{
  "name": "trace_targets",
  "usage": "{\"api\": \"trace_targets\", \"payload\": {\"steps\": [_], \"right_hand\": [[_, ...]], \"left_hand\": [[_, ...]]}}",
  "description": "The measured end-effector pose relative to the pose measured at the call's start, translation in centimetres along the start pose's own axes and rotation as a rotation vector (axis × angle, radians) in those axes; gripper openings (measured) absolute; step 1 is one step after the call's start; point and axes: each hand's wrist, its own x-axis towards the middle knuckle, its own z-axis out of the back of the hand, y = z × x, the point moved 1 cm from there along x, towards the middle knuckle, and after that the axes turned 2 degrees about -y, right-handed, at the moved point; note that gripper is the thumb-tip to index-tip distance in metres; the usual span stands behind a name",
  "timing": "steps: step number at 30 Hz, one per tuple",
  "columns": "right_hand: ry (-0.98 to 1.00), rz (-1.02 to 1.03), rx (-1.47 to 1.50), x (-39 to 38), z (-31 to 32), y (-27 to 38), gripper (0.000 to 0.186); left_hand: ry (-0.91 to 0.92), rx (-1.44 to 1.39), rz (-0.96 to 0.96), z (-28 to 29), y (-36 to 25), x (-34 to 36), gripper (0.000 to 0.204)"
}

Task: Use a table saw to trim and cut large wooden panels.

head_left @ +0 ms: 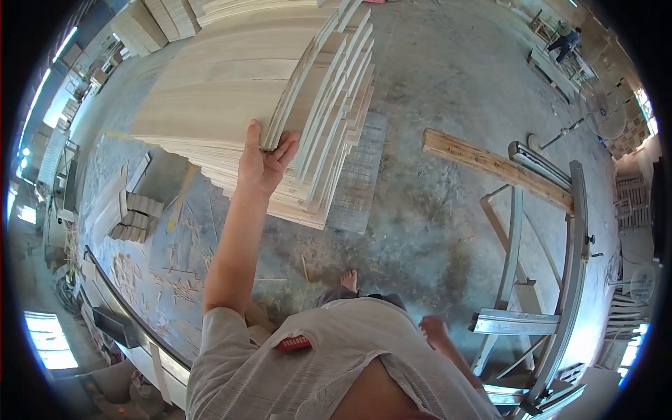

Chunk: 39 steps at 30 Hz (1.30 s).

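I'm grasping, seemingly | left hand (261,168) clamped on top board (217,105), near corner | right hand (435,330) (can't tell its grip) | lift likely needs both

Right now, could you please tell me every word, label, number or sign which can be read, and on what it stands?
Red object at the chest of the pale shirt: printed lettering, not copied out here.
Grey panel beside the boards: faint marks, too unclear to read.
Boards by the left hand: no lettering I can make out.
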Motion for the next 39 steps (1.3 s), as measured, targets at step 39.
{"api": "trace_targets", "payload": {"steps": [39], "right_hand": [[-0.167,0.928,-0.193,20.5,9.6,55.8,0.047]], "left_hand": [[-0.460,0.250,-0.215,5.6,-7.1,-9.1,0.056]]}}
